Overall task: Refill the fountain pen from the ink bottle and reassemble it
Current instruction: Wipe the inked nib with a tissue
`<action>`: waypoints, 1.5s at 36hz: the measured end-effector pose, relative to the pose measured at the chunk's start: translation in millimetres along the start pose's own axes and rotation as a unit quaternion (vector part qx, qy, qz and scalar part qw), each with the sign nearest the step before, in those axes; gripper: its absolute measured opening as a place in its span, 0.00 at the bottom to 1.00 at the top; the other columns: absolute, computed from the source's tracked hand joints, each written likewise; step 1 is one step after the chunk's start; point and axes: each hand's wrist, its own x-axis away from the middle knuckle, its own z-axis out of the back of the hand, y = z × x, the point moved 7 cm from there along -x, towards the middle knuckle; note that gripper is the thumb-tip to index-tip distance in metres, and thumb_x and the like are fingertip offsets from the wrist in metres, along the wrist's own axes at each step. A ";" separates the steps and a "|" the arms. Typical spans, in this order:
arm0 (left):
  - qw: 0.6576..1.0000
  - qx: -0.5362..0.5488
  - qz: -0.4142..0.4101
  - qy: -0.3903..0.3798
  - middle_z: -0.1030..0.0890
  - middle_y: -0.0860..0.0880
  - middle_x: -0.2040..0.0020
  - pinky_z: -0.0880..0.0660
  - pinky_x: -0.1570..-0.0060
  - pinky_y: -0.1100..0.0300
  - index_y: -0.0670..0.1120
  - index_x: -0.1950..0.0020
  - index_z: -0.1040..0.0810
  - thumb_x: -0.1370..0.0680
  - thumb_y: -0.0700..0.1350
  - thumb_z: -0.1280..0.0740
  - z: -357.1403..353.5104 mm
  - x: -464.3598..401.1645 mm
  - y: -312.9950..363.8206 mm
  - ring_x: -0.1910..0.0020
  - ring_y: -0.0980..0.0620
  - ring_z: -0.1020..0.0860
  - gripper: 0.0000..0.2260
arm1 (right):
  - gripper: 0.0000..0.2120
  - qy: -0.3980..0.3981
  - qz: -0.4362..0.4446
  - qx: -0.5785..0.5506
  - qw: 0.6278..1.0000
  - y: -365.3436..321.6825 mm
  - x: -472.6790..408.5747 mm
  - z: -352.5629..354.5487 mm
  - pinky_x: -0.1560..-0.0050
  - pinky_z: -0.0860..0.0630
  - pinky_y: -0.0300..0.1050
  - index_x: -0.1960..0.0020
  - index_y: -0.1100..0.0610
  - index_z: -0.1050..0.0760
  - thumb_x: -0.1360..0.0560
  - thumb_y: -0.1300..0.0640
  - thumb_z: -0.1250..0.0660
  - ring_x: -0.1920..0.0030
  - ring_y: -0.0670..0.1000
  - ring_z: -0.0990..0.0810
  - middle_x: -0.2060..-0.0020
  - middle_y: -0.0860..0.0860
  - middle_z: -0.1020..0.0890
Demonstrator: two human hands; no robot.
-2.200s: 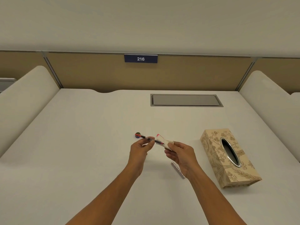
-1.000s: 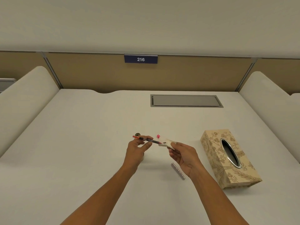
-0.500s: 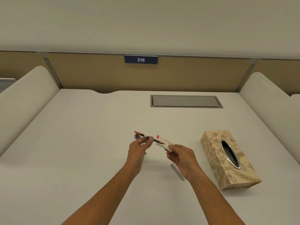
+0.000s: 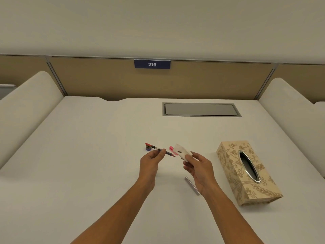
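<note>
L hand (image 4: 149,163) pinches slim pen (image 4: 160,150); R hand (image 4: 199,169) crumpled tissue (image 4: 182,152).

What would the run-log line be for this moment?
left hand: pinches pen section | right hand: holds ink-stained tissue at nib | pen barrel: on desk | stage: wiping nib, not reassembled

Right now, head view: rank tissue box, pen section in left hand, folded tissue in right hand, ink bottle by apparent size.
1. tissue box
2. pen section and folded tissue: look alike, not ranked
3. ink bottle, mostly hidden behind the pen
</note>
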 end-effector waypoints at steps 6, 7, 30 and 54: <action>0.999 0.017 0.035 -0.002 0.19 0.54 0.59 0.32 0.52 0.55 0.45 0.50 0.16 0.25 0.50 0.28 1.0 1.2 -7.3 0.54 0.51 0.28 0.09 | 0.10 0.001 0.088 0.065 0.994 -9.0 4.7 -2.5 0.51 0.19 0.49 0.43 0.59 0.20 0.24 0.64 0.28 0.59 0.53 0.17 0.57 0.54 0.13; 0.999 0.014 0.038 0.000 0.17 0.55 0.58 0.32 0.52 0.55 0.47 0.51 0.16 0.25 0.50 0.28 1.0 0.7 -8.3 0.54 0.53 0.27 0.08 | 0.10 0.000 0.101 0.080 0.992 -9.9 5.6 -3.4 0.51 0.18 0.48 0.43 0.58 0.20 0.24 0.64 0.29 0.59 0.53 0.16 0.57 0.54 0.13; 0.996 0.057 0.051 0.042 0.15 0.55 0.52 0.31 0.48 0.55 0.49 0.53 0.16 0.24 0.50 0.28 -0.7 -1.8 -12.1 0.47 0.54 0.24 0.05 | 0.14 -0.047 0.153 0.213 0.964 1.2 12.3 -21.1 0.52 0.21 0.40 0.41 0.50 0.17 0.23 0.62 0.31 0.52 0.50 0.15 0.53 0.46 0.13; 1.000 0.020 0.020 0.010 0.15 0.57 0.50 0.30 0.32 0.48 0.48 0.52 0.14 0.24 0.48 0.28 -9.2 -0.2 -15.3 0.44 0.60 0.23 0.06 | 0.17 -0.077 0.166 0.281 0.942 -1.8 7.0 -24.0 0.52 0.17 0.44 0.37 0.49 0.19 0.25 0.53 0.27 0.57 0.50 0.15 0.54 0.48 0.14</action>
